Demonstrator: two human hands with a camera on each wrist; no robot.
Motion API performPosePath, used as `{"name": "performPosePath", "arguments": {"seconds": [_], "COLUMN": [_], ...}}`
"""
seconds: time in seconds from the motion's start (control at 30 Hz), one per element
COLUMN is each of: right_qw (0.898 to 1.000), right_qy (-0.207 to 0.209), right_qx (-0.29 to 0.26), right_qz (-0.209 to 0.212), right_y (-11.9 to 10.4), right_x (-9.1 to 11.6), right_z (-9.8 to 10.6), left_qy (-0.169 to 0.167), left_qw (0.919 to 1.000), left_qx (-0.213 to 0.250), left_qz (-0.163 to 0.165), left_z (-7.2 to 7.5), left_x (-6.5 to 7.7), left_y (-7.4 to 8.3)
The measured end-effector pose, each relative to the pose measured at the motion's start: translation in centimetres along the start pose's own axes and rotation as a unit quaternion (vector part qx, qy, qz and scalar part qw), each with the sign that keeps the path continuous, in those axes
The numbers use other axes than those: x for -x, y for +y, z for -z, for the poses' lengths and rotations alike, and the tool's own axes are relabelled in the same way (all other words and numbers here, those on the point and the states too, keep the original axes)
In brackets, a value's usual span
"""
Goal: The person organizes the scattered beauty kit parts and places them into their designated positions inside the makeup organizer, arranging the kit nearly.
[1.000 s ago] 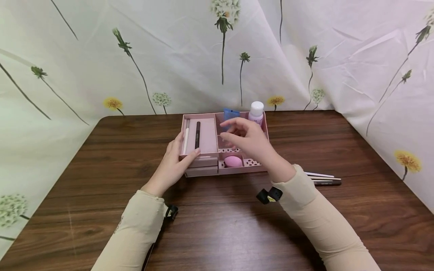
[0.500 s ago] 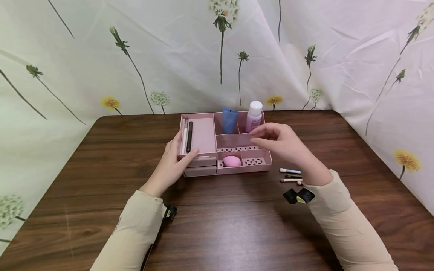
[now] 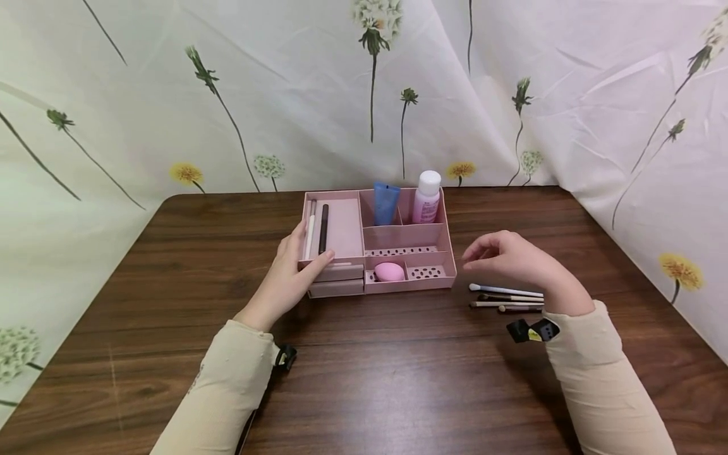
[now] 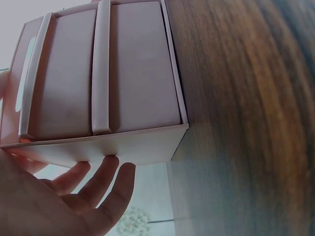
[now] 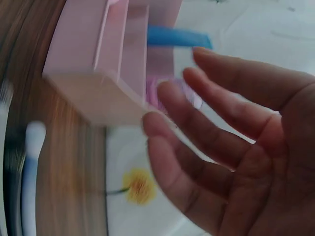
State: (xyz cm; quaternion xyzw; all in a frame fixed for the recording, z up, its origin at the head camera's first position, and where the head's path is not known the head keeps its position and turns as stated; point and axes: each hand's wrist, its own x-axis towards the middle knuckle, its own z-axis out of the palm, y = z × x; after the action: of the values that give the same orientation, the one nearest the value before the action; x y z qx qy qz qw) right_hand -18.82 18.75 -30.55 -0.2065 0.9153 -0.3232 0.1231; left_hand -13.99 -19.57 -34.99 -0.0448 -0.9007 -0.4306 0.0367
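Note:
A pink desk organizer [image 3: 409, 285] stands on the table, its top tray [image 3: 347, 221] holding a white-handled brush [image 3: 309, 237] and a black pen-like stick [image 3: 323, 229] side by side. My left hand [image 3: 279, 278] grips the organizer's front left corner, thumb over the tray's front edge. In the left wrist view, the fingertips [image 4: 112, 161] lie against its side wall, beside two drawers [image 4: 142, 64]. Right of the organizer, my right hand [image 3: 512, 262] hangs in the air with loosely bent fingers and nothing in them. Several makeup brushes [image 3: 506, 298] lie beneath it, partly hidden by the wrist.
A blue tube [image 3: 386, 203] and a pink bottle with a white cap [image 3: 426, 205] stand in the organizer's back compartments. A pink makeup sponge [image 3: 389, 272] sits in a front compartment. Behind the table hangs a flower-printed cloth [image 3: 318, 95].
My right hand has moved right, from over the organizer to above the loose brushes. The black stick has shifted left in the tray, then slightly back. My left hand keeps its grip.

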Motion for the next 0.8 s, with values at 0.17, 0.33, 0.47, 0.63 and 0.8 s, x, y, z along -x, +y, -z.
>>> {"name": "performPosePath", "arguments": {"seconds": [0.17, 0.33, 0.47, 0.63, 0.8], "right_qw": [0.999, 0.994, 0.988, 0.985, 0.985], "right_qy": [-0.037, -0.099, -0.138, -0.153, -0.157], "right_qx": [0.024, -0.018, -0.047, -0.046, -0.045], "right_qz": [-0.023, -0.039, -0.054, -0.067, -0.061], "right_y": [2.3, 4.7, 6.3, 7.2, 7.5], "right_x": [-0.3, -0.8, -0.9, -1.0, -1.1], "right_z": [0.5, 0.8, 1.0, 1.0, 1.0], "left_qy": [0.001, 0.003, 0.003, 0.002, 0.0], "left_qw": [1.0, 1.0, 1.0, 1.0, 1.0], "left_qx": [-0.001, 0.002, 0.002, 0.001, -0.001], "left_qz": [0.0, -0.002, -0.002, -0.001, 0.002], "left_z": [0.0, 0.0, 0.0, 0.0, 0.1], "left_x": [0.0, 0.0, 0.0, 0.1, 0.2], "left_y": [0.0, 0.0, 0.1, 0.2, 0.3]}}
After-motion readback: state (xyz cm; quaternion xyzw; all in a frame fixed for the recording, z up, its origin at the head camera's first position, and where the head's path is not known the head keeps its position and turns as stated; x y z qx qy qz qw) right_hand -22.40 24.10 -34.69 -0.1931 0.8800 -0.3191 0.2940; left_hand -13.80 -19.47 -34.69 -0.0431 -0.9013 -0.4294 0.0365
